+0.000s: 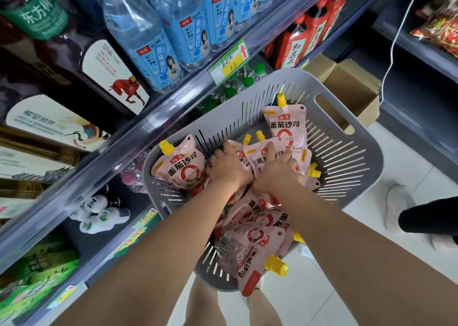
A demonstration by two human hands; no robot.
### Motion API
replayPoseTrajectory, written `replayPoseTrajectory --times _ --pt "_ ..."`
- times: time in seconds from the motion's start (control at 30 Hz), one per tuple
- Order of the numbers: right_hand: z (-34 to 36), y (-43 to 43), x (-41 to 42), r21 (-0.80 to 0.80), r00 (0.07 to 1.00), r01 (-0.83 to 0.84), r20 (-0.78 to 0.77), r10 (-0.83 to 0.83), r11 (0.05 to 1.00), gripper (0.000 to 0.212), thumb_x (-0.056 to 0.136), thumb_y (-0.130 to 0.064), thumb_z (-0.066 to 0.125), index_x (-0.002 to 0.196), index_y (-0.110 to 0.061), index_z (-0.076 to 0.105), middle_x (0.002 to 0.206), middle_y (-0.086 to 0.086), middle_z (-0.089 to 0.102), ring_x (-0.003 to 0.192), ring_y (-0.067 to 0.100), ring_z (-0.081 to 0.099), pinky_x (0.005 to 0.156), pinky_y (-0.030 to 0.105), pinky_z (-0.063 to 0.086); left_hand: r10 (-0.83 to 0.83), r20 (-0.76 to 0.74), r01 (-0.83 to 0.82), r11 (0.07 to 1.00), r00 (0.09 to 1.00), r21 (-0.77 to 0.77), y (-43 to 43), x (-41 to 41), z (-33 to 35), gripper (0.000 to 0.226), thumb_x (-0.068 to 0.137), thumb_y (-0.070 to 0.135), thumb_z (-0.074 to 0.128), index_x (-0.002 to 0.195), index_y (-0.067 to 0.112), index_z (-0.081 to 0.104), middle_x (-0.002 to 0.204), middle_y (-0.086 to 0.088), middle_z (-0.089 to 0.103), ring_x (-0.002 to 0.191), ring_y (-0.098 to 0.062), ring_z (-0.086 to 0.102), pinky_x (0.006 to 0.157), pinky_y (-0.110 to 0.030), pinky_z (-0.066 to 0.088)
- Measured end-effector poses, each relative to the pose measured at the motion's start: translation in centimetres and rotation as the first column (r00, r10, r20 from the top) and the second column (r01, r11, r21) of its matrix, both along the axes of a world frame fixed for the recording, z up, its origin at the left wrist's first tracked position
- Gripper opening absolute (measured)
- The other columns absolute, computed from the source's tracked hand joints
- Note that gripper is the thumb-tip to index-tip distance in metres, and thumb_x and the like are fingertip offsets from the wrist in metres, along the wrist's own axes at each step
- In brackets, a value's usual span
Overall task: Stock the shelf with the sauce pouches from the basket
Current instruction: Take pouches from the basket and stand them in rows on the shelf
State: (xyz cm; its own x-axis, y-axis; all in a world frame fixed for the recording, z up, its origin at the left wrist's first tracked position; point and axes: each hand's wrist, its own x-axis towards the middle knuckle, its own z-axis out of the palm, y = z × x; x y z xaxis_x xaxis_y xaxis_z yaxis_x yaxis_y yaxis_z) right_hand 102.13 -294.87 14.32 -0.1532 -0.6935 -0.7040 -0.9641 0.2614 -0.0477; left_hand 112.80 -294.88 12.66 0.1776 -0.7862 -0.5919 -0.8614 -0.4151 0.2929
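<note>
Plainly, left hand (229,168) and right hand (280,170) touch pouches (257,160) reading 番茄沙司.

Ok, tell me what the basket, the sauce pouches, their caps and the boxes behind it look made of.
Basket: moulded plastic, matte grey; one-piece slotted walls with a cut-out handle.
Sauce pouches: flexible plastic film, perhaps laminated, slightly glossy; they crease and bulge.
Caps: hard yellow plastic, smooth.
Boxes: brown cardboard, probably corrugated, matte, with folded flaps.
</note>
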Motion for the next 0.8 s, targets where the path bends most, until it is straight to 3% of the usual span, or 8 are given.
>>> replayPoseTrajectory --times 0.1,0.2,0.43,0.63,0.8 --pt "0.4 0.1 -0.3 -0.028 1.0 -0.002 -0.004 0.002 1.0 0.122 0.071 -0.033 0.077 0.149 -0.028 -0.017 0.153 0.019 0.0 0.139 0.038 0.013 0.101 0.059 0.038 -0.001 0.011 0.001 1.0 1.0 -0.018 0.4 0.3 0.7 0.116 0.063 0.045 0.082 0.148 0.014 0.01 0.142 -0.017 0.032 0.131 -0.037 0.032 0.102 -0.051 0.037" --pt "1.7 0.2 -0.9 -0.132 0.993 0.104 0.063 -0.096 0.986 0.128 0.063 -0.031 0.083 0.148 -0.028 -0.013 0.144 0.019 0.016 0.135 0.035 0.021 0.098 0.053 0.042 0.015 -0.01 -0.016 0.995 1.0 -0.095 1.1 0.4 1.6 0.114 0.06 0.04 0.085 0.146 0.015 0.014 0.138 -0.016 0.036 0.128 -0.037 0.035 0.097 -0.051 0.04" --pt "6.6 -0.4 -1.5 -0.384 0.942 0.274 0.293 -0.165 0.882 0.139 0.051 -0.049 0.087 0.146 -0.033 -0.012 0.145 0.015 0.015 0.138 0.033 0.02 0.107 0.046 0.033 0.138 -0.124 -0.178 0.888 0.983 -0.423 2.6 -0.1 6.3 0.124 0.055 0.043 0.087 0.147 0.014 0.009 0.136 -0.014 0.039 0.129 -0.032 0.037 0.105 -0.048 0.037" --pt "13.4 0.5 -1.3 -0.558 0.934 0.23 0.356 -0.02 0.797 0.141 0.059 -0.04 0.086 0.148 -0.019 -0.021 0.145 0.014 0.015 0.135 0.032 0.021 0.108 0.045 0.032 0.242 -0.227 -0.33 0.752 0.943 -0.571 4.5 0.5 12.1 0.124 0.06 0.04 0.082 0.151 0.019 0.001 0.135 -0.012 0.039 0.128 -0.03 0.038 0.103 -0.046 0.04" --pt "19.5 2.8 0.3 -0.67 0.935 0.145 0.333 0.12 0.728 0.137 0.065 -0.036 0.083 0.148 -0.018 -0.025 0.144 0.014 0.014 0.134 0.032 0.02 0.103 0.047 0.037 0.268 -0.248 -0.364 0.641 0.931 -0.675 7.9 3.5 18.6 0.115 0.057 0.039 0.081 0.148 0.02 0.012 0.123 -0.009 0.042 0.12 -0.03 0.04 0.096 -0.047 0.044"
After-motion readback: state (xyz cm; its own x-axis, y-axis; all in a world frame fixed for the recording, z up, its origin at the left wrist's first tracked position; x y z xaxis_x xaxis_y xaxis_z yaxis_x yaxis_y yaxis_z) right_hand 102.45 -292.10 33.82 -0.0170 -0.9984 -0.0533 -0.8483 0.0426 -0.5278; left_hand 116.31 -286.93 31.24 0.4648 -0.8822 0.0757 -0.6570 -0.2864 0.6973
